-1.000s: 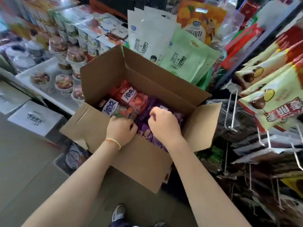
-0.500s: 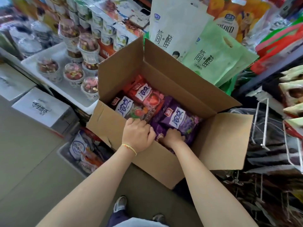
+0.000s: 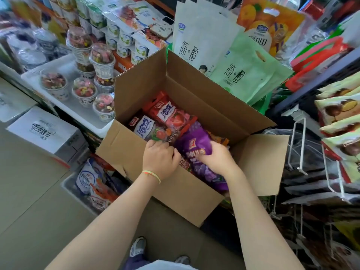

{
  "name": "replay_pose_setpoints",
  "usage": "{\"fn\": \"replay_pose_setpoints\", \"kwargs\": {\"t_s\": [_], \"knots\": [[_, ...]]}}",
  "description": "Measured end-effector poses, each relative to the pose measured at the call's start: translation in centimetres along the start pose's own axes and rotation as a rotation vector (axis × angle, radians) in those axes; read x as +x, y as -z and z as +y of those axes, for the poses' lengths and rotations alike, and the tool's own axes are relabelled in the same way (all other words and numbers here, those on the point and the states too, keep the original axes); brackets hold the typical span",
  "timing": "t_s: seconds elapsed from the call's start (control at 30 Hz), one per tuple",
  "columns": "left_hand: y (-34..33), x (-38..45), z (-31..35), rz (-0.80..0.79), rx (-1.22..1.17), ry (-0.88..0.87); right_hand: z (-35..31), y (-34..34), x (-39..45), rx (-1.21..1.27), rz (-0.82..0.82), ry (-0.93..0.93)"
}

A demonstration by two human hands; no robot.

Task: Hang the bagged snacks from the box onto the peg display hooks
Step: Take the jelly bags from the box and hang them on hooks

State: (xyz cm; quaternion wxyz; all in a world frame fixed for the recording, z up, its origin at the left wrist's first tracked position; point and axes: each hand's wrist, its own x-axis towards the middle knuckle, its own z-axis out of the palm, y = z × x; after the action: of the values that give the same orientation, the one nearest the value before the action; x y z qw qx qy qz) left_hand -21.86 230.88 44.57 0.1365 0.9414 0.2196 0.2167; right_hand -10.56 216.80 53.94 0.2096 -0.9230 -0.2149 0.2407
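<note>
Both hands were down inside the open cardboard box [image 3: 136, 152], working the purple snack bag [image 3: 196, 145]. The right hand [image 3: 218, 158] lay on the bag's right side with fingers curled over its edge, holding it; the left hand [image 3: 160, 159] sat just left of it at the box's near wall, knuckles up and fingers curled down toward the bag's left edge (whether it actually pinched the purple bag or a neighbouring pack could not be told, fingertips hidden).

The key relation: the purple bag lay flat-ish with its long axis running from the box's middle toward the near right corner, its near end under the right wrist. The right hand was the nearer and better-placed one for lifting. The empty wire peg hooks [image 3: 298, 151] stood to the right of the box, beyond its right flap, so the lift would probably go up and rightward with that hand.

The bag looked glossy, crinkly, puffed, soft plastic, white-and-red logo near the top, grape picture at the near end. Its hang hole was not visible. Red snack bags [image 3: 167, 115] lay beside it to the left, deeper in the box.
</note>
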Motion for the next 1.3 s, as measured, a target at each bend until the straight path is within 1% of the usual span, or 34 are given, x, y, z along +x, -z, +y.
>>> {"fn": "replay_pose_setpoints", "kwargs": {"t_s": [0.07,0.1,0.13,0.17,0.2,0.23,0.27,0.3,0.33,0.37,0.4,0.47,0.53,0.57,0.7,0.77,0.87,0.93,1.0,1.17,1.23,1.3], "knots": [[1.3,0.7,1.2,-0.125,-0.053,0.132,-0.8,2.3,-1.7,0.195,0.073,0.022],[1.7,1.3,1.8,-0.182,-0.174,0.237,-1.1,3.2,-2.4,0.287,0.108,0.048],[2.7,1.9,2.4,-0.227,-0.394,0.355,-1.4,4.1,-3.1,0.376,0.144,0.077],[4.0,2.4,3.1,-0.295,-0.720,0.464,-1.5,4.9,-3.8,0.468,0.169,0.112],[5.6,2.9,4.0,-0.383,-1.057,0.532,-1.7,5.5,-4.6,0.567,0.180,0.143],[7.1,3.1,4.9,-0.451,-1.312,0.516,-1.8,6.1,-5.4,0.672,0.176,0.172],[8.2,3.1,5.9,-0.500,-1.420,0.442,-2.0,6.5,-6.1,0.774,0.173,0.186],[9.1,2.9,6.9,-0.518,-1.489,0.374,-2.0,6.9,-6.8,0.854,0.178,0.187],[9.7,2.7,7.8,-0.503,-1.528,0.348,-1.8,7.3,-7.4,0.905,0.190,0.185],[10.3,2.4,8.8,-0.461,-1.567,0.368,-1.5,7.6,-8.0,0.916,0.204,0.176],[10.7,2.2,9.7,-0.392,-1.602,0.395,-1.3,8.0,-8.8,0.892,0.218,0.160],[11.4,1.7,11.5,-0.284,-1.657,0.435,-0.2,8.8,-10.3,0.759,0.208,0.143],[12.3,1.3,13.6,-0.260,-1.678,0.422,0.9,9.8,-12.3,0.739,0.199,0.155],[12.9,1.1,14.8,-0.256,-1.685,0.397,1.4,10.4,-13.4,0.750,0.223,0.185],[13.8,0.1,20.6,-0.221,-1.743,0.274,5.0,13.5,-17.2,0.803,0.385,0.326],[13.6,-0.4,24.2,-0.230,-1.747,0.202,7.8,15.5,-19.3,0.846,0.458,0.332],[13.1,-1.2,30.6,-0.258,-1.670,0.105,13.2,18.3,-22.3,0.945,0.526,0.271],[12.5,-2.0,35.1,-0.263,-1.643,0.085,17.3,20.0,-24.3,0.926,0.533,0.211],[11.4,-3.3,39.9,-0.293,-1.637,0.065,22.0,21.7,-26.5,0.914,0.582,0.197],[8.2,-7.6,52.5,-0.448,-1.623,0.067,34.1,25.5,-31.8,1.074,0.633,0.176],[7.0,-9.0,57.0,-0.525,-1.584,0.046,38.3,27.2,-33.6,1.033,0.656,0.167],[6.0,-10.1,61.1,-0.591,-1.543,0.031,42.4,29.0,-35.3,0.932,0.737,0.161]]}}
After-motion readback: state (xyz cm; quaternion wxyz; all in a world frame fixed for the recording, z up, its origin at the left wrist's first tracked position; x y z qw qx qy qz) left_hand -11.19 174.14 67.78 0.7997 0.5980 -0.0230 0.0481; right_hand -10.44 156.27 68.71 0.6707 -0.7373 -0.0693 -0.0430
